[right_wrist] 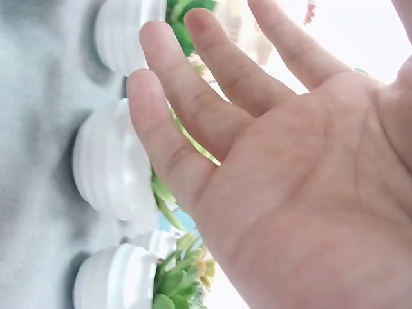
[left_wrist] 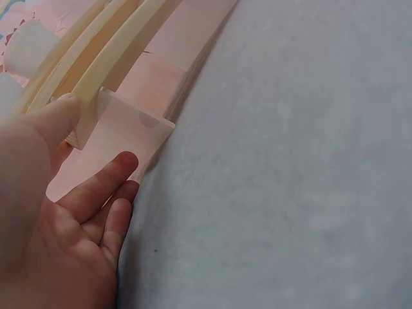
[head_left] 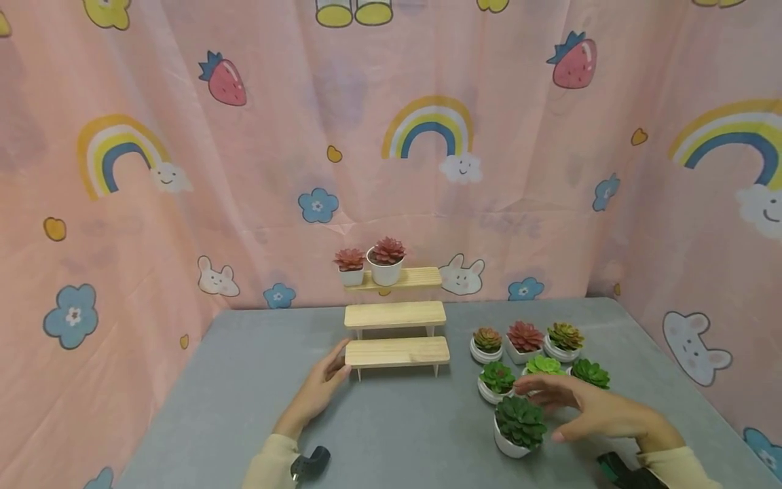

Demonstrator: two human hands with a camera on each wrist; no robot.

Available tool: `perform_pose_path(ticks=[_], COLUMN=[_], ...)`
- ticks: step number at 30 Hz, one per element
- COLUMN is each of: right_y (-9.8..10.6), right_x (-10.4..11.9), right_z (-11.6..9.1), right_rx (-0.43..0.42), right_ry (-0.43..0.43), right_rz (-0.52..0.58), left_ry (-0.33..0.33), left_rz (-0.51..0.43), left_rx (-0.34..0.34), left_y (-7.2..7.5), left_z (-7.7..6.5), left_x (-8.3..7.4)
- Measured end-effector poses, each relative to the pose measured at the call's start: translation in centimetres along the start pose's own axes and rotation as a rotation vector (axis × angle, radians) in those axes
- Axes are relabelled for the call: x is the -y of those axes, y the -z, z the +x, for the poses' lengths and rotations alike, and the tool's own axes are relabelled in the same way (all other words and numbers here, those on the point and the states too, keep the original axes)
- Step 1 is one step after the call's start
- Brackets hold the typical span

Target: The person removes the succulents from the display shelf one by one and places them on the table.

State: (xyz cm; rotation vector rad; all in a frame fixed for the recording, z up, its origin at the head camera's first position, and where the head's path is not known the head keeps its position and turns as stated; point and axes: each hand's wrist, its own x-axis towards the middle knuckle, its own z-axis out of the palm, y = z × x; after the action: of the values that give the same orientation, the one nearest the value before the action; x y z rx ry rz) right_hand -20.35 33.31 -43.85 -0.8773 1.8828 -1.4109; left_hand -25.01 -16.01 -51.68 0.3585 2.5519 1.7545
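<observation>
My left hand (head_left: 316, 388) touches the left end of a three-tier wooden display stand (head_left: 397, 352). In the left wrist view, one digit rests against a plank's end and the other fingers lie loosely beside the translucent support (left_wrist: 119, 129). My right hand (head_left: 592, 407) hovers among the potted succulents, fingers spread and gently bent, palm holding nothing. Closest to it in the head view is a large dark green succulent in a white pot (head_left: 519, 428). Just beyond its fingers sit a small green succulent (head_left: 496, 379) and a bright green one (head_left: 544, 365), partly hidden by the hand.
Two reddish succulents (head_left: 350, 261) in white pots stand on the top tier's left side. More succulents, including a red one (head_left: 524, 337) and a yellow-green one (head_left: 565, 337), are grouped on the right of the grey table (head_left: 244, 421). A patterned pink curtain (head_left: 275, 136) hangs behind.
</observation>
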Motion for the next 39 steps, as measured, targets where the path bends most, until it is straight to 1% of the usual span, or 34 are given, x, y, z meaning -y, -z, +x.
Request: perform_pose_path(ticks=[3, 7, 10, 15, 22, 27, 29, 32, 34, 39], right_y=[0.2, 0.0, -0.3, -0.9, -1.4, -1.6, -1.7, -1.8, -1.8, -1.9], right_x=[0.0, 0.3, 0.4, 0.7, 0.8, 1.0, 1.2, 1.4, 1.4, 1.4], right_z=[-0.2, 0.1, 0.4, 0.9, 1.5, 1.8, 1.8, 1.9, 2.0, 2.1], right_rx=[0.002, -0.03, -0.077, -0.149, -0.254, -0.325, -0.346, -0.373, -0.387, -0.399], right_ry=[0.057, 0.028, 0.002, 0.028, 0.059, 0.069, 0.064, 0.048, 0.037, 0.028], right_rz=[0.018, 0.013, -0.001, -0.047, -0.069, -0.095, -0.098, -0.098, -0.098, -0.095], left_ry=[-0.006, -0.015, -0.014, -0.025, -0.017, -0.049, -0.062, -0.056, -0.063, -0.052], left_rz=[0.004, 0.003, -0.001, -0.011, -0.007, 0.007, 0.012, 0.007, 0.003, -0.001], left_rx=[-0.003, -0.001, 0.003, 0.004, 0.013, 0.023, 0.026, 0.028, 0.027, 0.027], left_y=[0.0, 0.0, 0.0, 0.0, 0.0, 0.0, 0.0, 0.0, 0.0, 0.0], left_z=[0.0, 0.0, -0.1, -0.2, -0.1, -0.1, -0.1, 0.0, 0.0, 0.1], left_x=[0.0, 0.0, 0.1, 0.1, 0.1, 0.0, 0.0, 0.0, 0.0, 0.1])
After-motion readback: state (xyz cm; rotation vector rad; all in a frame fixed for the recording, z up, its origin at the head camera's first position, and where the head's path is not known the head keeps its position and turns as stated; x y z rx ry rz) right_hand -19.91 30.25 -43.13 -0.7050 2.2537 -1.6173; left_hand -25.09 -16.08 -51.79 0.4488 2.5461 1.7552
